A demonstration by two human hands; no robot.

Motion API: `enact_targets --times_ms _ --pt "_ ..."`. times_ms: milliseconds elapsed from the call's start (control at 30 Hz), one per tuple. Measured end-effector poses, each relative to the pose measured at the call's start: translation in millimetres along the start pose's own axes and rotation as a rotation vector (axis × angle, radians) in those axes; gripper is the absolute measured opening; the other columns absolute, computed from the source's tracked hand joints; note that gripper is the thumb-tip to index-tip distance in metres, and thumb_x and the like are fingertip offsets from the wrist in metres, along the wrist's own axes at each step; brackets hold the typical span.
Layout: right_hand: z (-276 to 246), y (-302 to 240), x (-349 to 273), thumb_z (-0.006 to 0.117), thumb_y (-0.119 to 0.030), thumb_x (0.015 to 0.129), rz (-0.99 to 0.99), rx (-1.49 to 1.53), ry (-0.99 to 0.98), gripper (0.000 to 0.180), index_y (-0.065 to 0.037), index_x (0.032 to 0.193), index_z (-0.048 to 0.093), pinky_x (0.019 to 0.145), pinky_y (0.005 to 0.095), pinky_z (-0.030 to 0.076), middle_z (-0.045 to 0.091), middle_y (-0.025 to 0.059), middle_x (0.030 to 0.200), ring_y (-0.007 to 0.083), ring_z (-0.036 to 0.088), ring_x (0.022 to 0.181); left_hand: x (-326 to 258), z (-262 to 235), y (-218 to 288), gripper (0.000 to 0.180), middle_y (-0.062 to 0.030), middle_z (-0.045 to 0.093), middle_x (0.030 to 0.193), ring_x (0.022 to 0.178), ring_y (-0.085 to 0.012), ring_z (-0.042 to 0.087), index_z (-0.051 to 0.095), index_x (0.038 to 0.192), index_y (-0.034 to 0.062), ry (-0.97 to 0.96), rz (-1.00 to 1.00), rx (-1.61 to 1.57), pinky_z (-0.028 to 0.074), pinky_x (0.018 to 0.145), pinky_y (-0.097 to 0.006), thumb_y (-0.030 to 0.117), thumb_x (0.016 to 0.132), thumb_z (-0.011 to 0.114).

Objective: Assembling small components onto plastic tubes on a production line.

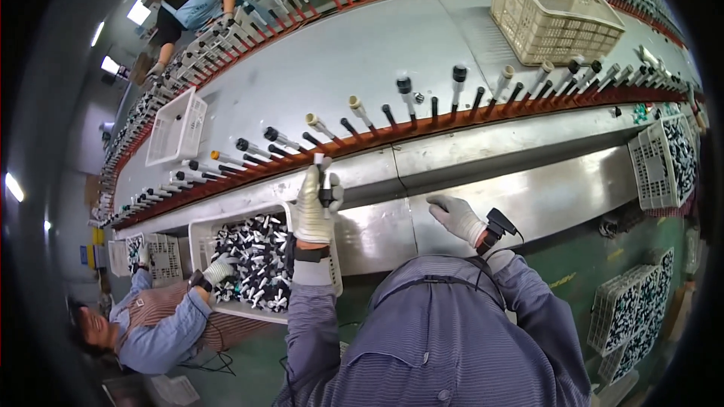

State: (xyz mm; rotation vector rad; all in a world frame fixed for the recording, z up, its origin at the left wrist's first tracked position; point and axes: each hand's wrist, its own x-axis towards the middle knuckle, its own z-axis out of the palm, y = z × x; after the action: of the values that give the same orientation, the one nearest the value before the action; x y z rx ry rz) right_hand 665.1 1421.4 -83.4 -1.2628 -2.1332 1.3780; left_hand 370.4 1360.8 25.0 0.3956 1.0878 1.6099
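The left hand [311, 207] pinched a black-and-white plastic fitting [326, 194] between thumb and fingers; a spindle rail [377, 135] lay just beyond. The right hand [457, 218] appeared loosely curled, closure undetermined. Judged step: loading; next move called for spindle alignment.

White gloves with yellowish cuffs cover my left grip [311, 209] and right grip [456, 218], the left around a white-and-black piece [326, 193], and my jacket [434, 332] is grey-blue with fine stripes. Across the silver-grey desk [324, 60] runs an orange-red rail [369, 136] below black, white and cream pieces [358, 108]. The near-left crate [198, 237] is white, the far-right basket [569, 44] cream, the floor [554, 262] green.
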Motion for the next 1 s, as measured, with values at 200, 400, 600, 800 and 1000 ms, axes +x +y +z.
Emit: enact_targets --times_ms 200,400,600,800,1000 --pt "-28 -66 16 0.057 -0.018 0.089 -0.245 0.112 0.285 0.029 -0.004 0.114 0.061 0.079 0.0394 0.052 0.066 0.0184 0.094 0.0349 0.064 0.088 25 38 -43 0.052 -0.0041 0.060 0.072 0.048 -0.0098 0.050 0.054 0.121 0.0010 -0.203 -0.210 -0.039 0.031 0.035 -0.019 0.047 0.097 0.050" --pt "-56 -84 28 0.064 -0.012 0.085 -0.438 -0.112 0.508 0.035 -0.005 0.119 0.059 0.078 0.0349 0.052 0.063 0.0128 0.099 0.0285 0.063 0.087 29 65 -61 0.056 -0.0004 0.059 0.074 0.051 -0.0062 0.050 0.060 0.105 0.0075 -0.429 -0.439 0.454 0.034 0.040 -0.018 0.061 0.093 0.047" --pt "-50 -64 36 0.068 -0.017 0.081 -0.347 -0.156 0.157 0.046 -0.007 0.123 0.054 0.084 0.0384 0.052 0.059 0.0146 0.111 0.0311 0.061 0.098 33 75 -74 0.053 0.0000 0.059 0.070 0.052 -0.0055 0.050 0.060 0.099 0.0097 -0.600 -0.413 0.663 0.035 0.043 -0.019 0.060 0.095 0.044" --pt "-50 -53 43 0.075 -0.026 0.078 -0.258 0.057 -0.012 0.041 -0.007 0.114 0.063 0.079 0.0329 0.053 0.063 0.0118 0.099 0.0262 0.064 0.092 35 62 -88 0.072 -0.0023 0.062 0.073 0.050 -0.0061 0.051 0.068 0.096 0.0055 -0.501 -0.576 0.504 0.032 0.039 -0.018 0.072 0.086 0.044" --pt "-70 -75 41 0.067 -0.026 0.085 -0.010 0.233 -0.227 0.034 -0.003 0.110 0.062 0.073 0.0304 0.054 0.068 0.0101 0.088 0.0193 0.068 0.077 42 66 -94 0.068 -0.0023 0.059 0.070 0.048 -0.0059 0.046 0.065 0.091 0.0056 -0.596 -0.644 0.435 0.030 0.039 -0.019 0.072 0.085 0.049"
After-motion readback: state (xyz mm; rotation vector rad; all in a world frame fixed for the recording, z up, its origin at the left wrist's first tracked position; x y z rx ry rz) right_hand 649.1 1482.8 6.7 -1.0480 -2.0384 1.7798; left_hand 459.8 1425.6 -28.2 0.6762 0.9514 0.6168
